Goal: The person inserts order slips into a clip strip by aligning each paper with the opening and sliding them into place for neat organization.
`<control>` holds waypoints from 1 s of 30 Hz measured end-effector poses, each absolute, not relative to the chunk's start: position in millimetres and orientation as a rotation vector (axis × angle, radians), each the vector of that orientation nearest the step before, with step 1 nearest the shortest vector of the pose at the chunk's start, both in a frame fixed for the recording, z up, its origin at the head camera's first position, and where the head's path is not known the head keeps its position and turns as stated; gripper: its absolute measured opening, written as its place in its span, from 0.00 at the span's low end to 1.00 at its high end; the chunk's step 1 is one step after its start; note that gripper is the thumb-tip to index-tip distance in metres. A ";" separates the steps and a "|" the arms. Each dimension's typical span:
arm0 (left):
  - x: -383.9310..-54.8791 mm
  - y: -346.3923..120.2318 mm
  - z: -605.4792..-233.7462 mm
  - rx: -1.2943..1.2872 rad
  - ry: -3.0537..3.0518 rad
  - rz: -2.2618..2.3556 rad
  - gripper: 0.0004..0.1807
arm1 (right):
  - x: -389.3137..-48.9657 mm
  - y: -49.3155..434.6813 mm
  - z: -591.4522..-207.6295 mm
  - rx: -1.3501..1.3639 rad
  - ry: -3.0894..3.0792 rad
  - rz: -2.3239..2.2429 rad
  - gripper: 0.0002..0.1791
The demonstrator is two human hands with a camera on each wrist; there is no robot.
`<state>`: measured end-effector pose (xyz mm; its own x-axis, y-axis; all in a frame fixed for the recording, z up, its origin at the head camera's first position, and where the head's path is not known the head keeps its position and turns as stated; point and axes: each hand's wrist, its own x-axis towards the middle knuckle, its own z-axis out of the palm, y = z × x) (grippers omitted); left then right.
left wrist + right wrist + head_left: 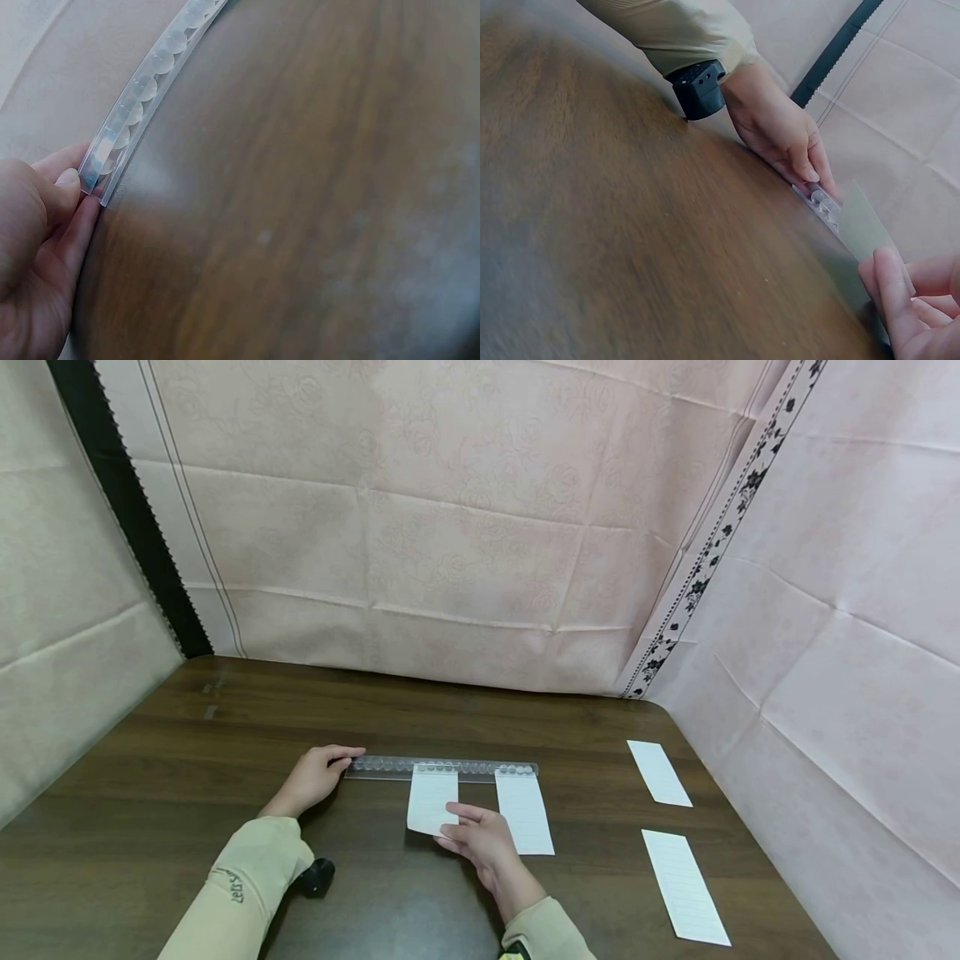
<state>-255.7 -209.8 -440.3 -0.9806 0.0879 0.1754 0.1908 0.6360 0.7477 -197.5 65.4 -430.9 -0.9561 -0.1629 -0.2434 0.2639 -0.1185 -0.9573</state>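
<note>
A clear plastic ticket rail (390,766) with a row of round clear pieces lies across the table. My left hand (318,777) pinches its left end between thumb and fingers, closely seen in the left wrist view where the rail (142,90) runs up and away. Two lined white paper slips have their top edges under the round pieces. The nearer slip (432,797) is gripped at its lower right corner by my right hand (483,843), and its bottom edge tilts up from the table. The other slip (525,818) hangs from the right end, lying flat.
Two more white slips lie on the right side of the table, a shorter one (660,774) behind a longer one (686,889). Pale cloth (450,527) hangs along the back and both sides. A black wrist device (317,878) sits under my left sleeve.
</note>
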 end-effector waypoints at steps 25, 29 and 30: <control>-255.1 -210.5 -438.5 -0.247 -2.728 -1.283 0.16 | -198.4 73.7 -428.8 0.123 1.903 -2.135 0.20; -254.9 -210.6 -438.5 -0.246 -2.727 -1.280 0.16 | -198.8 74.9 -430.3 0.113 1.904 -2.135 0.20; -254.8 -210.6 -438.5 -0.244 -2.728 -1.281 0.16 | -198.9 75.3 -430.9 0.106 1.906 -2.134 0.20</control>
<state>-254.8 -210.6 -438.5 -0.9801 0.0955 0.1741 0.1950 0.6293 0.7523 -198.9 75.3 -430.9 -0.9590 -0.1561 -0.2367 0.2528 -0.0924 -0.9631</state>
